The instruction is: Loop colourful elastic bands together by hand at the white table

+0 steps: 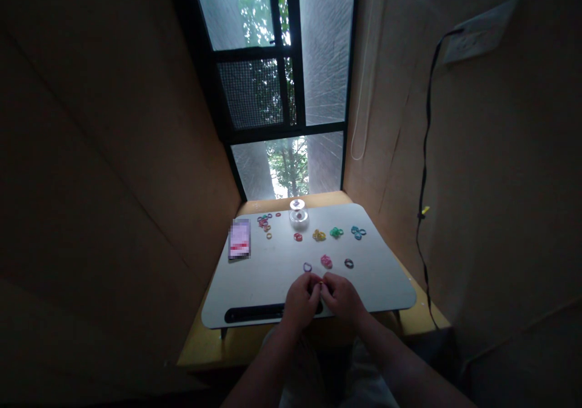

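Note:
My left hand (303, 299) and my right hand (339, 296) meet above the front part of a white lap table (268, 274). Their fingertips pinch a small orange-red item (321, 282), mostly hidden by the fingers. Just beyond them lie a purple ring (308, 267), a pink bunch of rings (326, 262) and a dark ring (348, 263). Farther back sit small groups of rings: red (297, 237), yellow (319, 235), green (336, 232) and teal (358, 233). A mixed-colour group (264, 220) is at the back left.
A clear round container (299, 215) stands at the table's back edge. At the left lies a phone-like item (239, 239), its surface pixelated. A black slot (254, 313) runs along the front edge. Beyond is a window (291, 135); a black cable (425, 153) hangs on the right wall.

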### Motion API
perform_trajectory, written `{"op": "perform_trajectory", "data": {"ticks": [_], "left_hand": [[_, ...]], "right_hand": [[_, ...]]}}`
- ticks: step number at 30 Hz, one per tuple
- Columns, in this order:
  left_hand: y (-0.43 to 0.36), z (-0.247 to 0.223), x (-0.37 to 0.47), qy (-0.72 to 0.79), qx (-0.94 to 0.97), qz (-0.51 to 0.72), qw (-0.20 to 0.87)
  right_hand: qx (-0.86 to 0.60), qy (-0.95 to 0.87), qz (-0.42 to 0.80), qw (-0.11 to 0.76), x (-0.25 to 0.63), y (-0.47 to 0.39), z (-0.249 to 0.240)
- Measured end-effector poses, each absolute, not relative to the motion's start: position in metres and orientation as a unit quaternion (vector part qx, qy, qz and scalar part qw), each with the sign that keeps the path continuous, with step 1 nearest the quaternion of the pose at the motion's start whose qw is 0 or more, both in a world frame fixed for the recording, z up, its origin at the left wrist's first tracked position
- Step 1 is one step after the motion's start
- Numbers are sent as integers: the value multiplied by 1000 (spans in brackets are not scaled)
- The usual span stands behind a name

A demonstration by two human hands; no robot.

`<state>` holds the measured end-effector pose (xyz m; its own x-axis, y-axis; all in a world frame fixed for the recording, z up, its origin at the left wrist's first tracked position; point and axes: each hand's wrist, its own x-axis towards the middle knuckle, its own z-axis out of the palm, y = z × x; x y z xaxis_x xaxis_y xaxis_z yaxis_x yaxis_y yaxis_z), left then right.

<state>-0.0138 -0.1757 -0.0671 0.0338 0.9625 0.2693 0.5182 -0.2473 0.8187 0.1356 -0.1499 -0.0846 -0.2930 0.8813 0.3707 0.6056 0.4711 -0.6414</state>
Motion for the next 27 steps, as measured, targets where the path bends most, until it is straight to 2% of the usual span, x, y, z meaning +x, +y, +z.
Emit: {"op": "perform_trajectory", "data": {"ticks": [27], "left_hand": [[-176,-66,-14,552,670,419,266]], "right_hand": [[-467,-780,201,364,136,-150,-85]]}}
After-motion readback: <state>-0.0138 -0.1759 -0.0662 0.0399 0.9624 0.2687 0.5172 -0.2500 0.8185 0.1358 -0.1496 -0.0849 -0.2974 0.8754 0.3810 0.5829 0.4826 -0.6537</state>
